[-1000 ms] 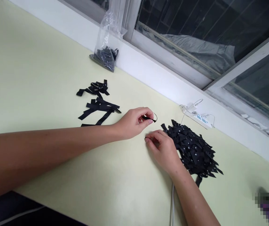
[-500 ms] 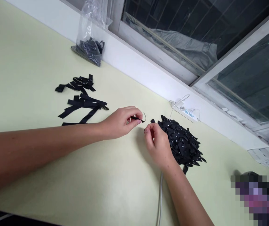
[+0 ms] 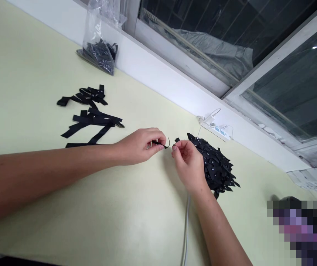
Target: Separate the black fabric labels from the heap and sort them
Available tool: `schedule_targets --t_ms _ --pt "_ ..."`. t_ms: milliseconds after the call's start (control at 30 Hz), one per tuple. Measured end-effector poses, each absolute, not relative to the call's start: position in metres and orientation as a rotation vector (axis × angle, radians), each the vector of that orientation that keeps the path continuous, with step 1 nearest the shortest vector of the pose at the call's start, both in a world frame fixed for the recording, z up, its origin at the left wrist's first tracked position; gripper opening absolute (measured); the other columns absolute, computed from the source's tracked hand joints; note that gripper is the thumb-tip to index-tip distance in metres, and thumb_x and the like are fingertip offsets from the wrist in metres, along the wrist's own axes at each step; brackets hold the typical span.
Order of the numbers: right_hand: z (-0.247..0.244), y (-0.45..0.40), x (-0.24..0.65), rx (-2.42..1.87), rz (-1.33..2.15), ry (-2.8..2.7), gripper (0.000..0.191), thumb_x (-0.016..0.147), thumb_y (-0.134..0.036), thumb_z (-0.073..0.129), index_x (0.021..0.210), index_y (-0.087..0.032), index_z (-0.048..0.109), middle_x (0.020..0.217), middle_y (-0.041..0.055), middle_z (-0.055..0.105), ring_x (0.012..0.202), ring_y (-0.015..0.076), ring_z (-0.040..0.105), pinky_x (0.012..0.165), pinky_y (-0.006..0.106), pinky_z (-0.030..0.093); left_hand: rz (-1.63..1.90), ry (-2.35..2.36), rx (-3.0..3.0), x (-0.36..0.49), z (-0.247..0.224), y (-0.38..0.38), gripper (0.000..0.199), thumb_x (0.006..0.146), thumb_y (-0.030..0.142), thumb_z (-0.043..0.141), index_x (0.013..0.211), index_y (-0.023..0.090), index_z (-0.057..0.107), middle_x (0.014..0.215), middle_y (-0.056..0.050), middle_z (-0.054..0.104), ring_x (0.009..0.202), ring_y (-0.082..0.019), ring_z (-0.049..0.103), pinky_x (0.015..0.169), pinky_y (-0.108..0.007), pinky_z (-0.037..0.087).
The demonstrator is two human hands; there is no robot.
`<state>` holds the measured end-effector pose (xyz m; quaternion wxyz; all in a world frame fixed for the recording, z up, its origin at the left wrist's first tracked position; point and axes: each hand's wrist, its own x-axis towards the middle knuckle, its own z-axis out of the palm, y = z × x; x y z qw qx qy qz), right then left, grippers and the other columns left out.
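My left hand (image 3: 144, 145) is closed in a pinch on a short black ribbon strip (image 3: 158, 143), whose thin end curls up past the fingertips. Just to its right, with a small gap between them, is my right hand (image 3: 189, 162). Its thumb and forefinger are pressed together, and a tiny dark bit shows at their tips, too small to name. Behind the right hand lies a heap of black ribbon pieces (image 3: 219, 166) with small white marks, partly hidden by that hand.
Loose black ribbon strips (image 3: 92, 120) lie on the pale table (image 3: 92, 214) beyond my left forearm, with a smaller bunch (image 3: 88, 96) behind them. A clear plastic bag (image 3: 100, 51) of black pieces leans on the ledge. A power strip (image 3: 216, 129) and a grey cable (image 3: 186, 229) are nearby.
My right hand has shifted slightly up and right, its fingertips at the ribbon's level. The left hand keeps its pinch on the ribbon strip. The whole view has moved a little.
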<state>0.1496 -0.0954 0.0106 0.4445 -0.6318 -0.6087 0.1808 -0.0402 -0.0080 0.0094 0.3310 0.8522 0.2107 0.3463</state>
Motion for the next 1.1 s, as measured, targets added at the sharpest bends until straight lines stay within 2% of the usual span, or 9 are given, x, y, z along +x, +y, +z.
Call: schedule_targets --t_ms 300,567,867,1100 --pt "0.0134 -0.096 0.1449 -1.528 0.485 -1.502 0.004 0.091 -0.027 0.056 0.09 -0.023 0.055 0.079 -0.0017 0.058 0.068 0.0141 0.055 0.06 0.027 0.044 0.896 0.52 2.245 -0.0399 0.0091 -0.0078 0.01 0.094 0.023 0.054 0.091 0.02 0.063 0.09 -0.002 0.064 0.08 -0.014 0.057 0.069 -0.026 0.043" --pt "0.0124 -0.096 0.1456 -1.526 0.483 -1.497 0.004 0.093 -0.026 0.054 0.092 -0.024 0.052 0.079 -0.0031 0.053 0.065 0.0131 0.05 0.06 0.027 0.04 0.892 0.496 2.241 -0.0401 0.0083 -0.0076 0.009 0.094 0.02 0.054 0.091 0.02 0.063 0.092 -0.001 0.065 0.08 -0.014 0.057 0.071 -0.026 0.043" --pt "0.0184 -0.098 0.1452 -1.573 0.433 -1.477 0.004 0.093 -0.026 0.055 0.091 -0.024 0.053 0.078 -0.0032 0.052 0.065 0.0125 0.047 0.059 0.027 0.039 0.879 0.482 2.261 -0.0409 0.0063 -0.0067 0.011 0.095 0.019 0.052 0.094 0.02 0.063 0.095 -0.002 0.066 0.084 -0.014 0.058 0.073 -0.027 0.043" --pt "0.019 -0.0994 0.1447 -1.579 0.41 -1.477 0.006 0.095 -0.029 0.055 0.094 -0.024 0.054 0.084 -0.0016 0.057 0.069 0.0133 0.051 0.062 0.027 0.042 0.876 0.483 2.269 -0.041 0.0047 -0.0066 0.009 0.095 0.019 0.053 0.095 0.02 0.063 0.096 -0.002 0.065 0.084 -0.014 0.058 0.073 -0.026 0.043"
